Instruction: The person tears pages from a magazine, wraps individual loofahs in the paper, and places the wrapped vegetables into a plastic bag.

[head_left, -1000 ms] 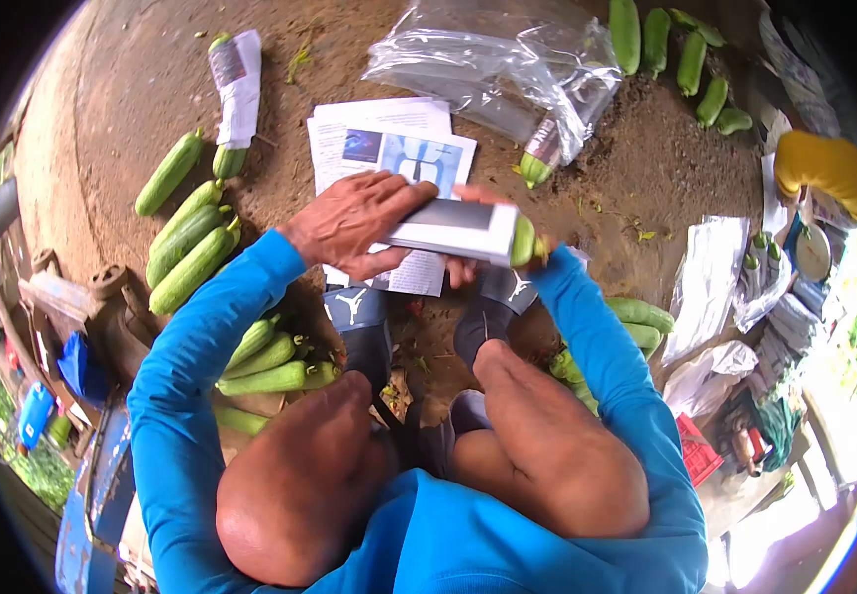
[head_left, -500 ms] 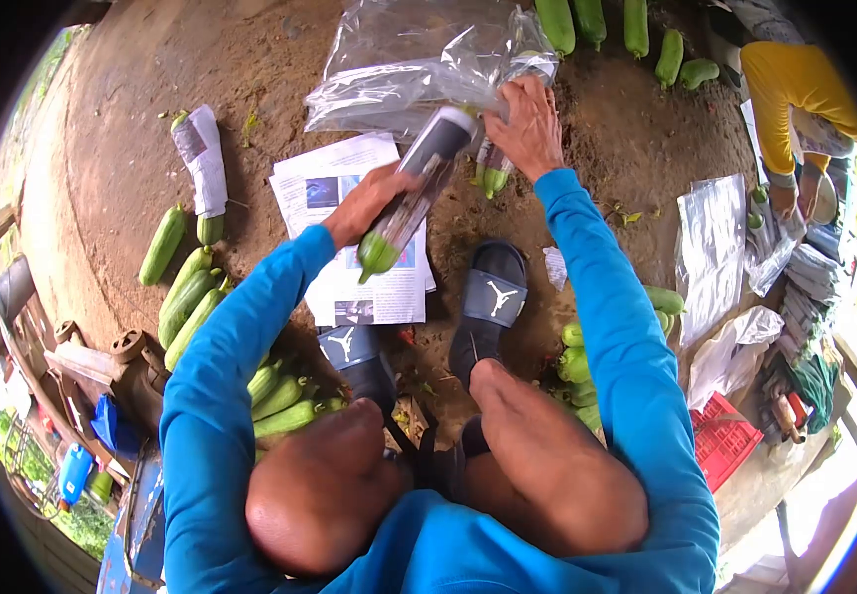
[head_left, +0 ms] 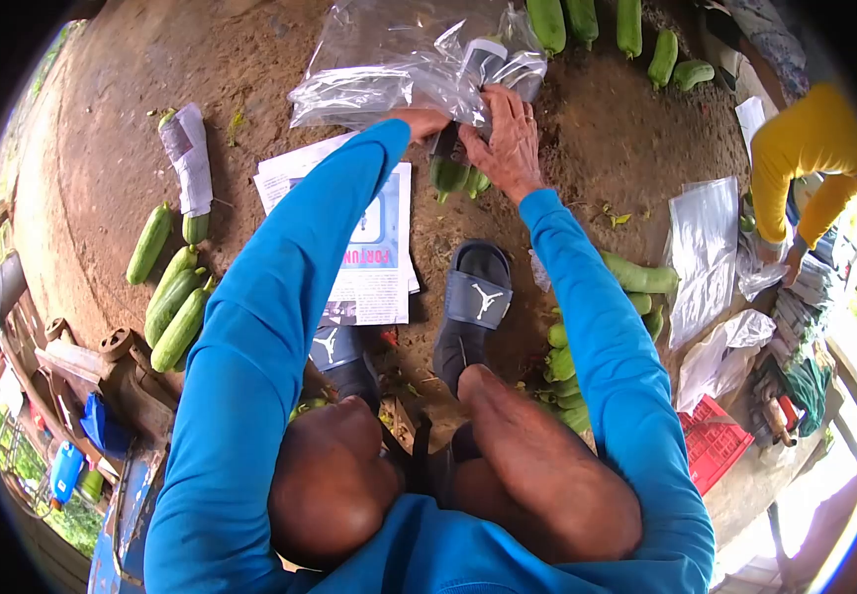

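A clear plastic bag [head_left: 379, 74] lies on the dirt ahead, its mouth facing me. Inside it are two paper-wrapped green gourds side by side; the left wrapped gourd [head_left: 448, 173] sticks out of the mouth at its green end. My left hand [head_left: 425, 122] is closed at the side of this gourd, its fingertips partly hidden by the bag. On the bag's edge my right hand [head_left: 510, 144] is closed, thumb toward the gourds. Printed paper sheets [head_left: 374, 287] lie stacked below my left forearm.
Bare gourds [head_left: 179, 307] and one paper-wrapped gourd [head_left: 188, 163] lie at left. More gourds [head_left: 629, 25] line the top right, others lie under my right arm. Flat plastic bags [head_left: 703, 252], a red crate [head_left: 714, 445] and a co-worker in yellow sleeves [head_left: 805, 144] are at right.
My left hand has moved forward and right, taking the wrapped gourd from above the papers into the bag's mouth. My right hand has shifted slightly left and down, still at the bag.
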A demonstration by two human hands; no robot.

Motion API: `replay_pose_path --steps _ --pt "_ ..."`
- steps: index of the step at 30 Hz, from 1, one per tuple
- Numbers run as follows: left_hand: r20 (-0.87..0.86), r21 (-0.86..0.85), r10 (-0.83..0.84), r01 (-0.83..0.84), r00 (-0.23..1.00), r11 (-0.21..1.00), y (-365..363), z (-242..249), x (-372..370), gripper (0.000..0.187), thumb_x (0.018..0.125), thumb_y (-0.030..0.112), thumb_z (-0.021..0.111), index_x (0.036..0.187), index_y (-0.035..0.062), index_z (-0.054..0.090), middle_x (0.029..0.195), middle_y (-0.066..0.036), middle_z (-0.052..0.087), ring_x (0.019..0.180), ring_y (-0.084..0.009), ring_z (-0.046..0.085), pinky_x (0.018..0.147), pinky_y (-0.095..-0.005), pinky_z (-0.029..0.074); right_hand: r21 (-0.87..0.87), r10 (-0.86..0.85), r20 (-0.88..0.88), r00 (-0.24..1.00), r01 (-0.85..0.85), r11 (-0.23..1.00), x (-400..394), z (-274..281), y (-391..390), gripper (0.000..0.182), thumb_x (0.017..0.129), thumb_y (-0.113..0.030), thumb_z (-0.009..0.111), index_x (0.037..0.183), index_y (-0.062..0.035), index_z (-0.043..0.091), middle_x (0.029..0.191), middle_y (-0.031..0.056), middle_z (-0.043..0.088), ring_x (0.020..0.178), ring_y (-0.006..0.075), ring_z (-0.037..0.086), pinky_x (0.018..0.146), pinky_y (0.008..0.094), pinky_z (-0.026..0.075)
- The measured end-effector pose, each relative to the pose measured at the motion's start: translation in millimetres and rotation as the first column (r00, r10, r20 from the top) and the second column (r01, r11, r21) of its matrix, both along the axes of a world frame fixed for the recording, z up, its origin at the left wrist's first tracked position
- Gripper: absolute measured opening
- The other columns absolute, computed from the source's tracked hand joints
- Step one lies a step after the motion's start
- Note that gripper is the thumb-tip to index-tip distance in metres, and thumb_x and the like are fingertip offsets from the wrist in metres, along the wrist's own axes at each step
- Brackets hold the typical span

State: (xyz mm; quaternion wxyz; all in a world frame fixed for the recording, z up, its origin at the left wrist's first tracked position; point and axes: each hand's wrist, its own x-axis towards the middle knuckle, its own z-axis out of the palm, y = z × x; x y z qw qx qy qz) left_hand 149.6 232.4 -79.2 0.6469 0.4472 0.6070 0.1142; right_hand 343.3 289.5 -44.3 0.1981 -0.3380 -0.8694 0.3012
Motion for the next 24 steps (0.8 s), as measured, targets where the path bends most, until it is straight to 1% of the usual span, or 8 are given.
replay_pose_path --steps 3,8,9,11,12,14,19,24 --pt "-0.47 0.317 -0.276 0.453 0.838 0.833 5 -45 -3 0.051 0.093 0.049 0.051 0.124 0.0116 0.066 0.128 -0.013 0.066 0.114 -0.0287 0.063 0.1 -0.0412 0.047 0.054 -0.007 0.141 0.99 -0.001 0.999 -3 1 -6 0.059 0.07 -0.025 0.077 0.122 -0.0079 0.053 0.136 0.0128 0.05 0.124 0.0393 0.046 0.099 0.0512 0.041" --pt "-0.491 0.16 -0.038 0.133 0.87 0.978 -9 32 28 0.04 0.094 0.044 0.05 0.094 0.0119 0.073 0.09 -0.017 0.072 0.096 -0.0364 0.068 0.085 -0.0465 0.054 0.197 0.025 0.352 0.936 -0.1 0.975 -5 -5 -2 0.072 0.065 -0.028 0.081 0.128 -0.0059 0.052 0.14 0.0178 0.048 0.132 0.0363 0.042 0.11 0.0495 0.033" --pt "-0.799 0.371 -0.109 0.628 0.591 0.684 -25 33 30 0.03 0.092 0.035 0.055 0.092 0.0081 0.068 0.08 -0.02 0.068 0.083 -0.0365 0.07 0.075 -0.045 0.056 0.29 0.046 0.301 0.952 -0.138 0.947 0 -19 2 0.067 0.069 -0.031 0.081 0.125 -0.0059 0.054 0.141 0.0178 0.048 0.133 0.0361 0.042 0.11 0.0499 0.033" --pt "-0.491 0.502 0.205 0.084 0.847 0.861 -67 43 31 0.023 0.091 0.026 0.057 0.088 0.0047 0.063 0.08 -0.02 0.068 0.079 -0.0373 0.069 0.068 -0.0437 0.055 0.288 0.033 0.25 0.968 -0.106 0.952 -2 -30 8 0.06 0.076 -0.037 0.08 0.122 -0.0063 0.056 0.14 0.018 0.048 0.132 0.0365 0.042 0.111 0.0521 0.031" --pt "-0.514 0.48 0.208 0.078 0.832 0.874 -88 48 24 0.023 0.091 0.026 0.057 0.088 0.0047 0.063 0.08 -0.02 0.068 0.079 -0.0373 0.069 0.068 -0.0437 0.055 0.264 0.013 0.309 0.951 -0.099 0.959 -7 -19 7 0.06 0.078 -0.039 0.079 0.123 -0.0059 0.057 0.139 0.0184 0.047 0.133 0.0363 0.041 0.11 0.0534 0.03" --pt "-0.167 0.71 0.321 -0.112 0.932 0.695 -135 62 14 0.02 0.091 0.021 0.057 0.086 0.0027 0.06 0.078 -0.019 0.067 0.075 -0.0388 0.067 0.066 -0.0447 0.054 0.294 -0.006 0.345 0.939 -0.102 0.95 -6 4 2 0.063 0.081 -0.043 0.078 0.126 -0.0051 0.057 0.139 0.019 0.046 0.134 0.0361 0.039 0.11 0.0557 0.029" --pt "-0.268 0.664 0.37 -0.107 0.889 0.74 -230 94 -42 0.013 0.091 0.016 0.059 0.088 0.003 0.06 0.077 -0.016 0.065 0.067 -0.0373 0.063 0.066 -0.0451 0.053 0.485 0.075 0.275 0.958 -0.206 0.85 -18 66 -34 0.066 0.083 -0.044 0.076 0.131 -0.0036 0.056 0.141 0.02 0.043 0.136 0.0367 0.035 0.109 0.0551 0.03" --pt "-0.581 0.667 0.601 -0.102 0.548 0.738 -359 135 -109 0.024 0.093 0.019 0.058 0.111 0.003 0.062 0.1 -0.016 0.065 0.093 -0.0322 0.064 0.08 -0.042 0.052 -0.003 0.463 0.242 0.853 -0.477 0.879 -18 75 -128 0.059 0.083 -0.035 0.076 0.128 -0.0031 0.057 0.137 0.0235 0.051 0.129 0.0394 0.045 0.109 0.0494 0.036"
